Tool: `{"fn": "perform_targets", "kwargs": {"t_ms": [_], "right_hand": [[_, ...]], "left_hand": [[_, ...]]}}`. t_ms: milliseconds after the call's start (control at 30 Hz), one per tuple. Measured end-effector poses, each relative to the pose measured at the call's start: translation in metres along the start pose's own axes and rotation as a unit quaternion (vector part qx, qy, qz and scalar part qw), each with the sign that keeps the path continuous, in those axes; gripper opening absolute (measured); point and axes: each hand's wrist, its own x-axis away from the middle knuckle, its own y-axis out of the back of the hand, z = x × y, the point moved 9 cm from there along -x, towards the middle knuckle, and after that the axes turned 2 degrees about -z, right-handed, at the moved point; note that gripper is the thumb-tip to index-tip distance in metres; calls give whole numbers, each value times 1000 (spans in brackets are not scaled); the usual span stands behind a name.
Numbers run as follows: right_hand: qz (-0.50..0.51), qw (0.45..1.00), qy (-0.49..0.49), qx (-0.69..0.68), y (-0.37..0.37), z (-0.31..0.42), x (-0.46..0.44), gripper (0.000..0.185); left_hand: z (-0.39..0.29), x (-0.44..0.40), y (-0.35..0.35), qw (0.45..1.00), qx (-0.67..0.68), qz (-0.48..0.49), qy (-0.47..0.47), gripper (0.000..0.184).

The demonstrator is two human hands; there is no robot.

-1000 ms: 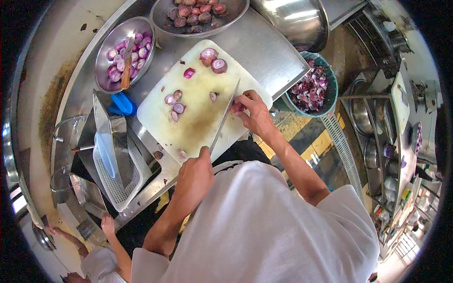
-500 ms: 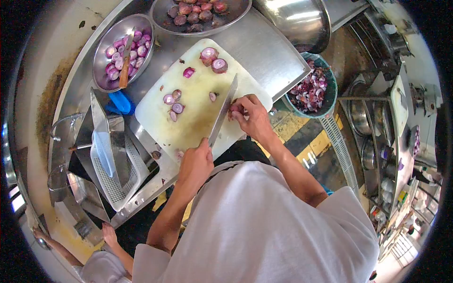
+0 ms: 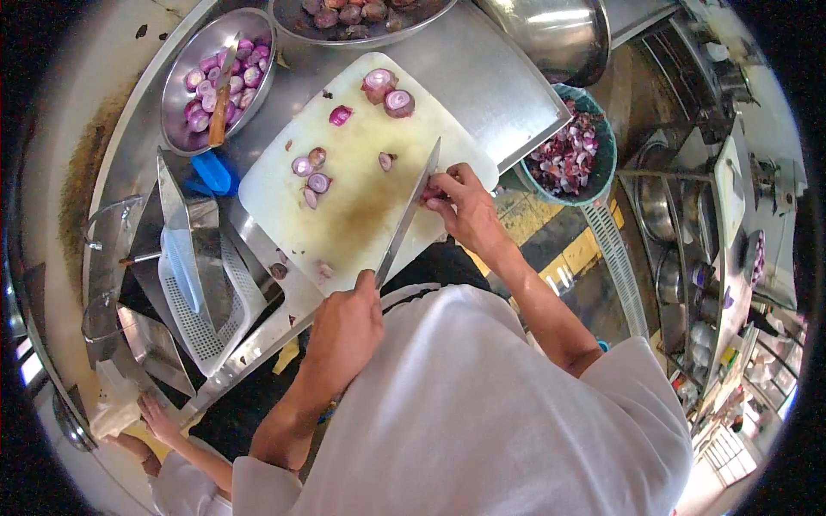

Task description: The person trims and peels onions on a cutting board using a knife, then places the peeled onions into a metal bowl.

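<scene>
My left hand (image 3: pixel 348 322) is closed around the handle of a long kitchen knife (image 3: pixel 410 215). The blade slants up and away over the cutting board (image 3: pixel 292 219), its edge beside my right hand. Closed fingers of my right hand (image 3: pixel 469 211) grip a red onion (image 3: pixel 433 194) at the board's right side, mostly hidden by the fingers. Two larger cut onions (image 3: pixel 398 103) lie at the far end of the board. Several small onion pieces (image 3: pixel 318 183) rest left of the blade, and a purple scrap (image 3: pixel 341 115) lies above them.
A bowl of peeled onions (image 3: pixel 175 129) has a wooden-handled knife (image 3: pixel 224 99) across it. Another bowl (image 3: pixel 292 33) holds unpeeled onions. A peelings bin (image 3: pixel 609 159) stands right, a white basket (image 3: pixel 215 348) left. A co-worker's hand (image 3: pixel 157 420) shows lower left.
My left hand and the knife handle have shifted down and left; the blade still lies beside the onion in my right hand. The co-worker's hand has moved left, near a whitish cloth or bag.
</scene>
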Motion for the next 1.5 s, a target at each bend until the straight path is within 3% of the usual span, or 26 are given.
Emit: {"fn": "perform_targets", "kwargs": {"t_ms": [267, 400, 567, 667, 700, 767, 833, 900, 967, 1033, 1100, 1133, 1167, 1233, 1300, 1367, 1400, 1433, 1500], "right_hand": [[-32, 998, 46, 33, -1, 3, 8, 26], [-36, 999, 11, 3, 3, 1, 8, 24], [-5, 999, 39, 10, 0, 5, 15, 36], [-23, 999, -5, -26, 0, -14, 20, 42], [-61, 997, 49, 14, 8, -8, 21, 43], [-57, 997, 34, 48, 15, -11, 23, 43], [-64, 995, 18, 80, 20, -20, 19, 44], [-74, 995, 15, 66, 16, -25, 3, 43], [-84, 994, 14, 68, 7, -27, -24, 42], [-107, 991, 39, 66, -4, -24, -63, 42], [-117, 988, 79, 57, 1, -6, -96, 42], [-121, 987, 86, 59, 6, 1, -109, 42], [-148, 978, 123, 75, 19, 20, -118, 42], [-203, 952, 186, 130, 46, 48, -147, 43], [-210, 951, 216, 64, 69, 52, -203, 35], [-200, 950, 204, 122, 81, 64, -267, 24], [-149, 951, 188, 196, 70, 48, -316, 28], [-97, 943, 171, 269, 53, 23, -361, 32], [-51, 930, 147, 333, 31, -7, -418, 32]], "left_hand": [[-10, -24, -22, 1000, -7, 5, -19, 19], [-14, -60, -44, 997, -19, -46, -62, 21], [-4, -105, -63, 988, 12, -120, -93, 20], [16, -110, -56, 983, 51, -136, -115, 19], [30, -106, -51, 977, 76, -156, -125, 18], [56, -85, -35, 958, 88, -224, -159, 19], [106, -75, -47, 977, 156, -138, -35, 17], [114, -54, -35, 973, 141, -181, -28, 17], [114, -41, -23, 965, 129, -226, -21, 17], [115, -40, -30, 966, 169, -192, 44, 17], [107, -41, -33, 968, 167, -189, 16, 17], [105, -43, -35, 970, 163, -181, -7, 17], [117, -46, -43, 967, 201, -154, 27, 17], [137, -43, -42, 956, 218, -189, 45, 17], [154, -35, -34, 941, 243, -219, 91, 19], [140, -26, -9, 939, 234, -234, 89, 20], [137, -24, 0, 939, 225, -245, 90, 20], [146, -31, -8, 946, 154, -282, 29, 19], [154, -37, -20, 951, 162, -255, 70, 19]]}}
